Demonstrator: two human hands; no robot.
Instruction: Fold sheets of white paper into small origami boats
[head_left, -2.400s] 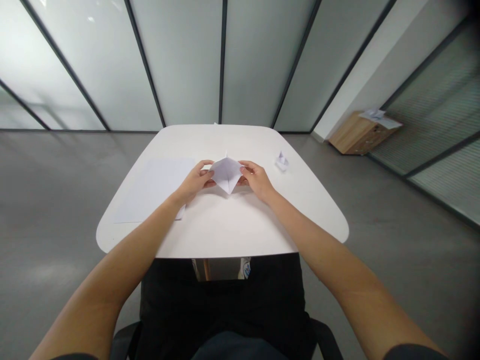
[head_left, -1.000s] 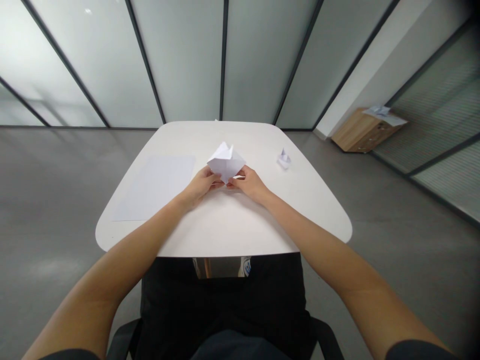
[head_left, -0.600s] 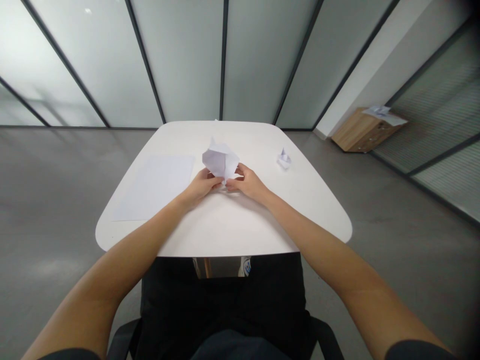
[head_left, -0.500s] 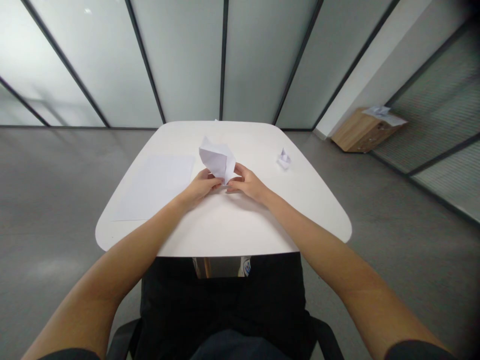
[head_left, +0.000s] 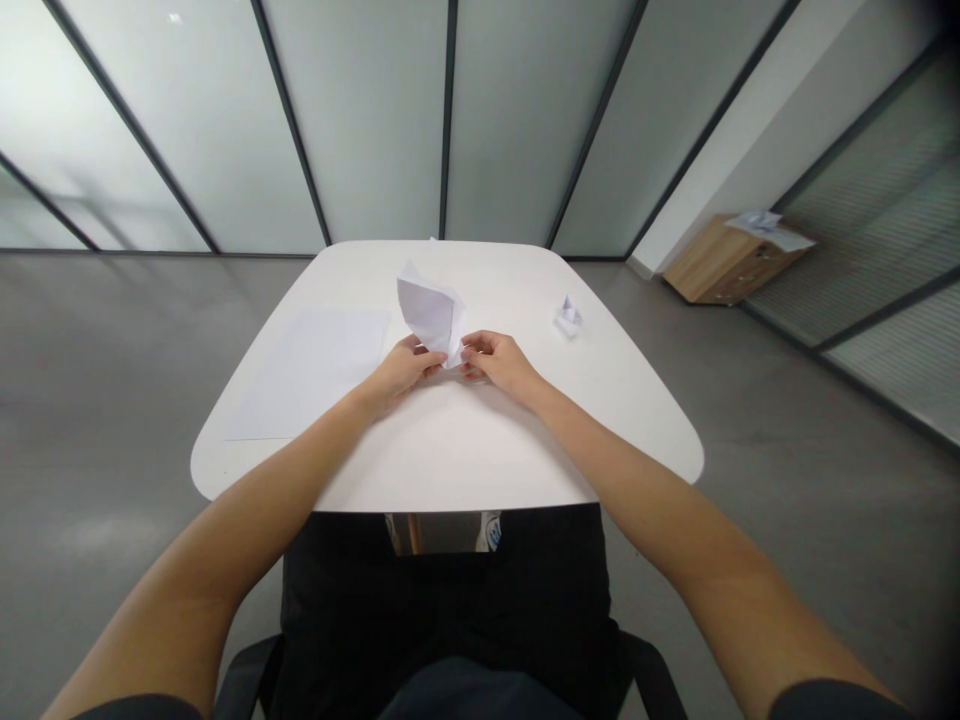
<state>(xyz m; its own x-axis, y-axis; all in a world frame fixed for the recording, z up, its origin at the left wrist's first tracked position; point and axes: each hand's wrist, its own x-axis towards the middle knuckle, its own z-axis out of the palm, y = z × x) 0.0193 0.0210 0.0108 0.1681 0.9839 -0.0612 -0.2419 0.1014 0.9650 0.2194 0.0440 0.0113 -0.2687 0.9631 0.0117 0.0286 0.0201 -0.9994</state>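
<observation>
While both hands pinch its lower corner, a partly folded white paper (head_left: pixel 431 310) stands tilted above the middle of the surface (head_left: pixel 465 450).
Fingers of the left hand (head_left: pixel 401 366) and right hand (head_left: pixel 501 360) are clamped on that corner from either side. A flat white sheet (head_left: pixel 315 365) lies toward the left edge; a small paper boat (head_left: pixel 568 317) sits toward the right edge, well apart.

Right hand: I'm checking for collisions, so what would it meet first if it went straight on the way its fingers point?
Its fingers point left, so the right hand would press straight into the folded paper it pinches, then likely the left hand just behind; depth there is unclear.
</observation>
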